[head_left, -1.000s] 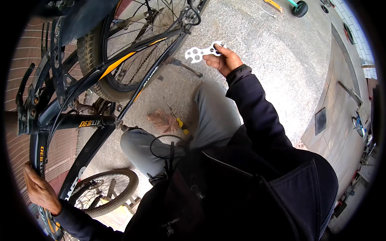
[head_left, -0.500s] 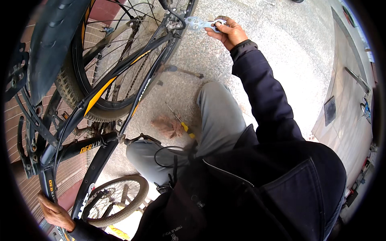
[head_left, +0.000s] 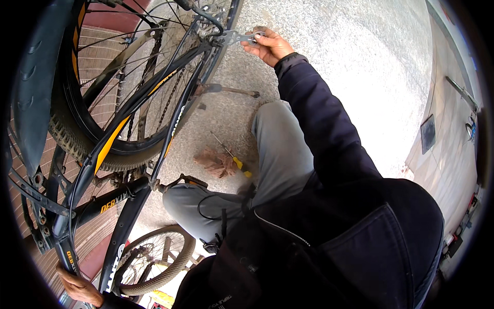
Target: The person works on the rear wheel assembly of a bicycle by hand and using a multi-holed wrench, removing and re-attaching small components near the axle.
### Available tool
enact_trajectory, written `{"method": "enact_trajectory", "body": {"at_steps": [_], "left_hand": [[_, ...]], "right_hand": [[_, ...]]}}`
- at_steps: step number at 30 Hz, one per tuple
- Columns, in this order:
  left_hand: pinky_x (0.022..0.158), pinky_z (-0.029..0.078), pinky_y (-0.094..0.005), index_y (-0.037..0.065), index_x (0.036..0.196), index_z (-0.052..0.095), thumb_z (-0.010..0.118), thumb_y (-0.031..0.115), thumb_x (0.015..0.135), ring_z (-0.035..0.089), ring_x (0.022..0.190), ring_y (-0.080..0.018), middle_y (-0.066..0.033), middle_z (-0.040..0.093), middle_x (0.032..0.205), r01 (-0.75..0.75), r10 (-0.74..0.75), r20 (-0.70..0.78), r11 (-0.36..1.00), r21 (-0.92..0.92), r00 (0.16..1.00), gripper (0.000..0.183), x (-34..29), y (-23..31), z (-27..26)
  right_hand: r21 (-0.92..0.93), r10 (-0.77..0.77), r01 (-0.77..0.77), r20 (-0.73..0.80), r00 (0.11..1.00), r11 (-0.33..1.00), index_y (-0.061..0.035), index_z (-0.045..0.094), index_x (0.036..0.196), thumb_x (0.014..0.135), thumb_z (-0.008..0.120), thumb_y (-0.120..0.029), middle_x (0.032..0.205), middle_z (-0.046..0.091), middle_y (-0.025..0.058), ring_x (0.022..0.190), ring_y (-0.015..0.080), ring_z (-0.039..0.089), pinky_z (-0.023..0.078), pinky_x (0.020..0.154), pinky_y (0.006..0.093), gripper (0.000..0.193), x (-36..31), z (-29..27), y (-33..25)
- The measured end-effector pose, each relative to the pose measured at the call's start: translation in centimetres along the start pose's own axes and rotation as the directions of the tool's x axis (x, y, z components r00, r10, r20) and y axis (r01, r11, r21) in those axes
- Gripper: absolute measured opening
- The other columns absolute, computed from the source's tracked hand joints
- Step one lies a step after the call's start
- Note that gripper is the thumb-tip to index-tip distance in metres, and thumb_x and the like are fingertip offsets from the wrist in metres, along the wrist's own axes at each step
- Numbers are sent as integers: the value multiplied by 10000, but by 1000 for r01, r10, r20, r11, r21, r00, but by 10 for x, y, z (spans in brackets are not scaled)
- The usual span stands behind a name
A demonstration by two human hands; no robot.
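Observation:
A black bicycle frame with orange accents leans across the left side, its rear wheel at the upper left. My right hand pinches one end of a flat grey multi-hole wrench between thumb and fingers. The wrench's other end reaches the rear hub area beside the frame tubes; whether it is seated on a nut, I cannot tell. At the lower left my left hand is wrapped around a frame tube, with part of its grip hidden.
By my knees, a yellow-handled screwdriver lies beside a crumpled brownish cloth. The kickstand sticks out over the speckled floor. A pedal touches or nearly touches my leg. Another bicycle wheel is below; a dark square plate lies far right.
My right hand and the wrench have shifted left and slightly down, along with the bicycle in the picture. The wrench now overlaps the hub area more. My left hand still grips the tube.

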State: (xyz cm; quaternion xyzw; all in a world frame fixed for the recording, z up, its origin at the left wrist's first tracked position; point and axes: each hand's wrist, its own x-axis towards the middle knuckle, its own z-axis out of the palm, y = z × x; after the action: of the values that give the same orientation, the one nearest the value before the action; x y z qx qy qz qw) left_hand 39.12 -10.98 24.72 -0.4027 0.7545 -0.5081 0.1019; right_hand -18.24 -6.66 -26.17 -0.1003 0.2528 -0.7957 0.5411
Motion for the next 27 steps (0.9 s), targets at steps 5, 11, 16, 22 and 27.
{"method": "enact_trajectory", "body": {"at_steps": [5, 11, 16, 22, 27], "left_hand": [[715, 465, -369, 79, 1113, 622, 275, 481, 961, 634, 858, -283, -128, 655, 1000, 341, -332, 79, 925, -168, 940, 553, 11, 14, -13], [693, 476, -378, 96, 1138, 608, 277, 449, 970, 641, 858, -279, -127, 652, 1013, 333, -321, 117, 938, -94, 940, 512, -1, -7, 5], [709, 472, -381, 98, 1141, 608, 275, 454, 969, 635, 875, -291, -133, 647, 1025, 311, -301, 87, 937, -156, 950, 517, -3, -16, 11], [367, 357, -338, -3, 1051, 514, 519, 163, 904, 487, 405, -204, -56, 549, 595, -189, 306, -228, 885, 425, 924, 222, 8, 3, -5], [727, 473, -381, 99, 1155, 601, 281, 460, 965, 630, 892, -297, -136, 644, 1033, 408, -392, 115, 891, -199, 913, 519, 1, -3, 0]], "right_hand": [[132, 18, -19, 7, 1000, 991, 66, 306, 1263, 896, 488, -41, 1169, 435, 244, 1009, 387, 565, 511, 882, 445, 423, 9, -3, 22], [200, 29, -43, 74, 997, 979, 6, 379, 1225, 894, 510, -62, 1085, 511, 181, 962, 325, 581, 513, 848, 436, 362, 31, -4, 42], [147, -6, -4, 65, 998, 989, -9, 450, 1173, 896, 529, -91, 1108, 508, 144, 944, 291, 573, 511, 842, 410, 300, 35, -4, 45], [124, 26, -27, 10, 1000, 992, 3, 456, 1188, 902, 529, -99, 1175, 471, 160, 979, 288, 565, 527, 830, 375, 313, 26, 4, 47], [-174, 24, -22, 13, 1000, 984, 34, 469, 1194, 911, 527, -134, 1200, 472, 183, 1058, 288, 555, 558, 798, 304, 333, 36, 2, 25]]}}
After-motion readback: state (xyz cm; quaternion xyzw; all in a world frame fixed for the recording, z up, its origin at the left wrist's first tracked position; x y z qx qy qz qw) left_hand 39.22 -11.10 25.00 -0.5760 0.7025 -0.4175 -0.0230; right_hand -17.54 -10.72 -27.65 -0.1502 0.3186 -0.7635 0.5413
